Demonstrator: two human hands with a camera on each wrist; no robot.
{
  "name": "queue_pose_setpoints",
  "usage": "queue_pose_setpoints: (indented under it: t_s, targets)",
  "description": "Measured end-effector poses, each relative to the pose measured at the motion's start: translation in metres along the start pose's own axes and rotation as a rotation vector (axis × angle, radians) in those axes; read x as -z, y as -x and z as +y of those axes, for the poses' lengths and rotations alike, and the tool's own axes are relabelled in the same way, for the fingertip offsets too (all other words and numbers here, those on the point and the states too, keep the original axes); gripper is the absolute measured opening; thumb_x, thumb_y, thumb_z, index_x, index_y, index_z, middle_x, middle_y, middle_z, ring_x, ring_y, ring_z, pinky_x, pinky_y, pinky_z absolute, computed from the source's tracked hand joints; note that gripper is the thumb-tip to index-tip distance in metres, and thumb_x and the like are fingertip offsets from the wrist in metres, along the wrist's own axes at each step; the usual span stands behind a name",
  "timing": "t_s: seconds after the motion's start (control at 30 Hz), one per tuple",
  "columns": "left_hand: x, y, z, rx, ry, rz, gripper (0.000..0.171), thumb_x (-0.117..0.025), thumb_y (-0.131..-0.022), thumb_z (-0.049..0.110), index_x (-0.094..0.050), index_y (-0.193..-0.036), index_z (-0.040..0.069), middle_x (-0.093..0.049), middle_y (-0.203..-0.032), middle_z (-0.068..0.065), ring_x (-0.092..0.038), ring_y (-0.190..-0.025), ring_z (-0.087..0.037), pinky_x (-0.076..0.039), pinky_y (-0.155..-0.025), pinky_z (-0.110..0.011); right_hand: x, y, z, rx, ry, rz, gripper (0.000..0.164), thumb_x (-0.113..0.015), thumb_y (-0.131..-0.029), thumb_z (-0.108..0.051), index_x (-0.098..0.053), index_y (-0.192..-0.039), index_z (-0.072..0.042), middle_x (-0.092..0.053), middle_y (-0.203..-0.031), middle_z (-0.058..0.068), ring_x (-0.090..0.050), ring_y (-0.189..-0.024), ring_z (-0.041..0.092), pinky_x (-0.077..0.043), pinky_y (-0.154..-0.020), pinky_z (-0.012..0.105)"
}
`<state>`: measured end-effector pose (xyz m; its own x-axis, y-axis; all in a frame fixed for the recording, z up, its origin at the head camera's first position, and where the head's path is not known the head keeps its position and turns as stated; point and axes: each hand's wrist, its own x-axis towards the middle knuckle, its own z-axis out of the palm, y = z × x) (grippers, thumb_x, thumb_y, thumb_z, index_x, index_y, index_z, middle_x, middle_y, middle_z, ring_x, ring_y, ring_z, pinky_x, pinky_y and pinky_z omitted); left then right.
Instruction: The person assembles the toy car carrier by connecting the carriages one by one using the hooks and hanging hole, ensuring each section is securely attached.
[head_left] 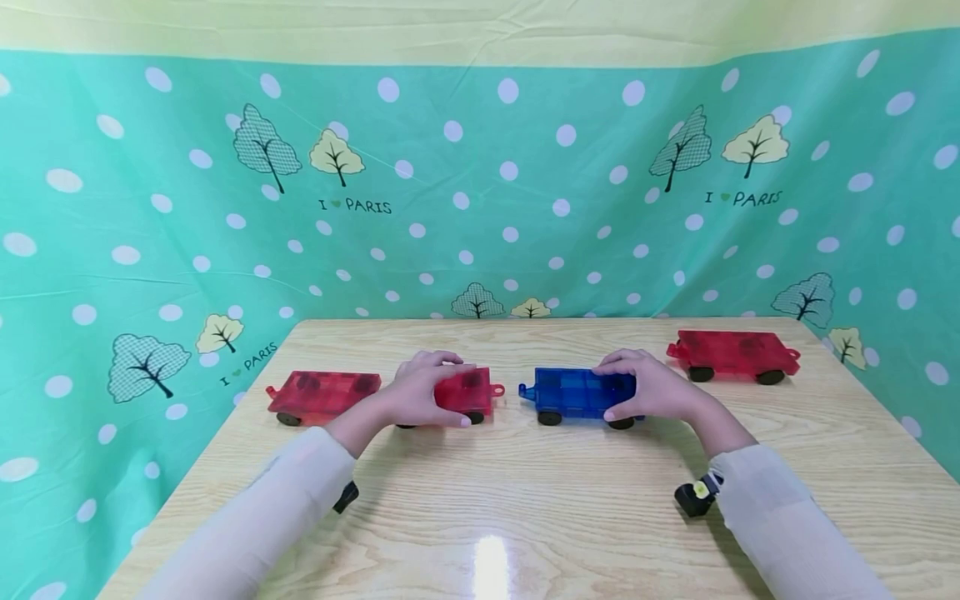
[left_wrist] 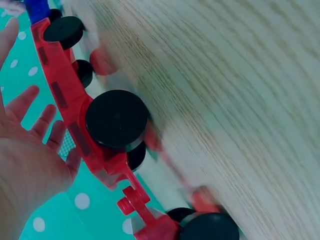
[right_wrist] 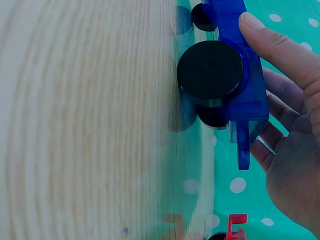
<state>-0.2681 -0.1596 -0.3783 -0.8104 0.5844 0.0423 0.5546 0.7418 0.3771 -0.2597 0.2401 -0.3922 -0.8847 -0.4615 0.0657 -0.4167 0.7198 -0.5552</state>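
My left hand [head_left: 420, 387] is spread over a see-through red toy train car [head_left: 465, 385], its thumb on the near side. In the left wrist view its fingers [left_wrist: 45, 120] are apart, beside the car's upper edge. That car is coupled by a red link [left_wrist: 135, 200] to another red car [head_left: 326, 396] on its left. My right hand [head_left: 648, 387] grips a blue car [head_left: 573, 392], thumb on the near side and fingers behind. The blue car's hook [head_left: 527, 392] faces the red car's loop [head_left: 498, 390] across a small gap.
A third red car [head_left: 735, 354] stands at the back right of the wooden table [head_left: 450, 500]. Behind the table hangs a green dotted curtain [head_left: 510, 200]. A black wrist camera [head_left: 693, 497] sits below my right sleeve.
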Motion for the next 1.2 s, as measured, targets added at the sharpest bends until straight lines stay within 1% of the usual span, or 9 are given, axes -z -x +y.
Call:
queue_pose_setpoints:
  t_s: [0.17, 0.37, 0.57, 0.67, 0.8, 1.03, 1.2]
  targets:
    - [-0.004, -0.008, -0.001, 0.012, -0.056, -0.016, 0.084, -0.077, -0.073, 0.058, -0.048, -0.146, 0.027, -0.041, -0.145, -0.001, -0.032, -0.13, -0.024, -0.027, -0.097, -0.05, 0.0, 0.0, -0.001, -0.003, -0.007, -0.009, 0.071, -0.087, -0.072, -0.039, -0.063, -0.13, -0.007, -0.05, -0.135, 0.017, -0.037, -0.129, 0.043, -0.038, -0.1, 0.062]
    - [-0.006, -0.017, -0.002, 0.029, -0.064, -0.039, 0.087, -0.077, -0.073, 0.059, -0.046, -0.147, 0.025, -0.043, -0.142, 0.0, -0.034, -0.128, -0.022, -0.029, -0.096, -0.049, -0.002, -0.001, -0.005, -0.002, -0.009, -0.005, 0.07, -0.086, -0.072, -0.039, -0.063, -0.13, -0.007, -0.049, -0.136, 0.018, -0.036, -0.128, 0.044, -0.038, -0.099, 0.063]
    - [-0.006, -0.023, -0.002, 0.043, -0.058, -0.063, 0.09, -0.081, -0.07, 0.056, -0.046, -0.147, 0.025, -0.045, -0.14, 0.0, -0.036, -0.124, -0.021, -0.031, -0.095, -0.045, -0.004, -0.001, -0.006, -0.001, -0.02, 0.001, 0.07, -0.086, -0.072, -0.039, -0.063, -0.13, -0.007, -0.049, -0.136, 0.018, -0.036, -0.128, 0.044, -0.037, -0.099, 0.063]
    - [-0.007, -0.025, -0.001, 0.046, -0.057, -0.062, 0.089, -0.082, -0.07, 0.054, -0.048, -0.146, 0.024, -0.049, -0.136, -0.001, -0.04, -0.12, -0.022, -0.035, -0.093, -0.044, -0.005, -0.002, -0.006, -0.01, -0.025, 0.0, 0.07, -0.087, -0.072, -0.038, -0.063, -0.13, -0.007, -0.049, -0.136, 0.017, -0.036, -0.129, 0.044, -0.037, -0.1, 0.063]
    - [-0.008, -0.027, -0.001, 0.05, -0.043, -0.041, 0.086, -0.086, -0.068, 0.051, -0.054, -0.142, 0.021, -0.055, -0.129, -0.001, -0.045, -0.114, -0.021, -0.04, -0.09, -0.042, -0.004, -0.002, -0.005, -0.022, -0.027, -0.004, 0.07, -0.087, -0.072, -0.038, -0.063, -0.131, -0.008, -0.049, -0.137, 0.017, -0.035, -0.13, 0.043, -0.037, -0.101, 0.062]
    - [-0.009, -0.028, 0.0, 0.051, -0.019, -0.023, 0.082, -0.089, -0.065, 0.046, -0.059, -0.137, 0.022, -0.056, -0.125, 0.003, -0.045, -0.112, -0.019, -0.043, -0.088, -0.038, -0.004, -0.003, -0.003, -0.021, -0.033, -0.012, 0.071, -0.087, -0.072, -0.038, -0.063, -0.131, -0.008, -0.048, -0.138, 0.017, -0.034, -0.131, 0.043, -0.036, -0.101, 0.063]
    - [-0.006, -0.026, 0.002, 0.042, 0.005, -0.013, 0.082, -0.09, -0.064, 0.045, -0.06, -0.136, 0.02, -0.056, -0.124, 0.003, -0.045, -0.112, -0.018, -0.048, -0.083, -0.033, -0.004, -0.002, -0.004, -0.019, -0.031, -0.012, 0.071, -0.087, -0.072, -0.039, -0.063, -0.131, -0.008, -0.048, -0.138, 0.017, -0.034, -0.131, 0.043, -0.036, -0.101, 0.063]
